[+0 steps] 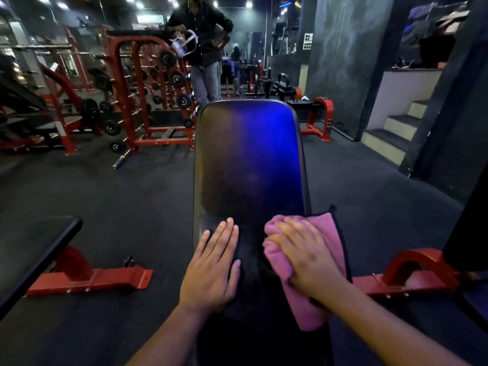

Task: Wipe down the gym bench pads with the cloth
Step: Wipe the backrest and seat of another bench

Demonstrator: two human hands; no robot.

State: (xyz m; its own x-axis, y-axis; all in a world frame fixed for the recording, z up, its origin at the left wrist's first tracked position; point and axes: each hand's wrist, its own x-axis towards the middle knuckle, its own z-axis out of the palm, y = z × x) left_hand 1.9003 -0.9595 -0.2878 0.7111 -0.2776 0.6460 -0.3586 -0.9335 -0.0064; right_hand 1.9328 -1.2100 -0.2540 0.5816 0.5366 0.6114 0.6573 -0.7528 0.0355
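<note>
Dim gym floor surrounds the glossy bench pad (pixel 248 159); left hand (pixel 214 270) lies spread flat, right hand (pixel 309 257) presses the soft, light cloth (pixel 332 233), best held bunched under the palm.

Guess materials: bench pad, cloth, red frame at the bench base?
Bench pad: likely vinyl or faux leather, smooth; it reflects blue light. Cloth under the right hand: pink, soft fabric, possibly microfibre; it folds and drapes. Red frame: looks like painted metal, glossy, rigid.
</note>
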